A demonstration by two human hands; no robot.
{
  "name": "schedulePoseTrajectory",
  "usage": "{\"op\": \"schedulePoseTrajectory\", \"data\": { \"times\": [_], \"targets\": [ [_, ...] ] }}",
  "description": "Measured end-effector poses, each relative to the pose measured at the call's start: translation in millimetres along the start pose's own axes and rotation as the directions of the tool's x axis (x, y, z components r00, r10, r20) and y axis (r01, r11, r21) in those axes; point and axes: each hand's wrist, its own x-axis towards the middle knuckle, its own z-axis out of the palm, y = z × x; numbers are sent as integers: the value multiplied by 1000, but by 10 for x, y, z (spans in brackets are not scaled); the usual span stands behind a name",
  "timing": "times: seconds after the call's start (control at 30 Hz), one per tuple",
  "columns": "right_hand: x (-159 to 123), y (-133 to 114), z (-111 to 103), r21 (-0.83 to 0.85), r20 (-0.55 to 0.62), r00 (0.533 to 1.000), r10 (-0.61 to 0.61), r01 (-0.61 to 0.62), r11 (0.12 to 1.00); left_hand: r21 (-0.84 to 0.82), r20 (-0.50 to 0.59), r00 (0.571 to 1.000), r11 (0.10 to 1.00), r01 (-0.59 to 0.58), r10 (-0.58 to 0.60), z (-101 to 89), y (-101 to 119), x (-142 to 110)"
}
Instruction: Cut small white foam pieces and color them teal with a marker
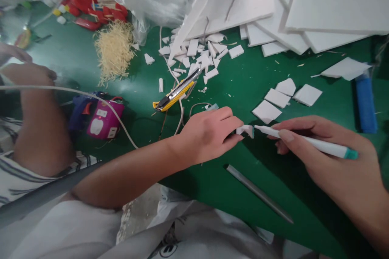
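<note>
White scrap [246, 130], one edge green, pinched between the thumb and fingers of the left hand [209, 132]; it projects from the fingertips toward the right hand [325, 149]. The right hand is closed around a marker [322, 147], whose white barrel slants across the fingers, green end away from the scrap. The marker's tip lies at the green edge; whether the two touch cannot be told. Beyond the right-hand grip, four loose tiles [266, 112] lie on the green table [212, 198]. Nearer the wearer than both grips is a grey rod [258, 192]. Beyond the left hand rests a yellow utility knife [176, 93], its blade end near a heap of offcuts [205, 60]; white boards [334, 4] are stacked farther off.
</note>
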Motion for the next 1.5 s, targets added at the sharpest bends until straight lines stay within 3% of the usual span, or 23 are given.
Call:
{"op": "schedulePoseTrajectory", "data": {
  "times": [0.17,0.33,0.43,0.6,0.73,0.87,1.03,1.2,1.37,1.5],
  "targets": [
    [7,32,-31,-75,60,997,-37,42,996,-2,-13,1000,1000,-13,13,8,-7,-6],
    [39,40,-32,-16,24,997,-80,80,997,1,-21,1000,1000,-16,16,7,-9,-2],
    [41,52,-28,-69,88,994,-63,69,995,-1,-43,999,1000,-27,27,6,-9,-2],
    [36,69,-26,-28,26,995,-98,99,995,-5,-41,999,1000,-28,28,16,-8,-3],
    [16,48,-37,-68,94,992,-83,90,994,-11,-42,999,999,-30,29,18,-9,-5],
    [5,48,-27,-33,21,997,-77,78,996,-10,-32,999,1000,-28,28,7,-13,-4],
    [24,62,-34,-53,92,988,-125,130,990,-8,-32,999,1000,-27,26,5,-8,1],
    [13,35,-31,-30,4,994,-105,105,994,-3,-31,999,1000,-28,28,8,-7,1],
    [23,31,-19,-82,38,992,-121,124,989,-4,-48,998,999,-41,41,12,-6,-1],
    [37,13,-23,-34,-2,994,-105,105,994,-3,-39,999,999,-36,36,12,-1,6]
  ]
}}
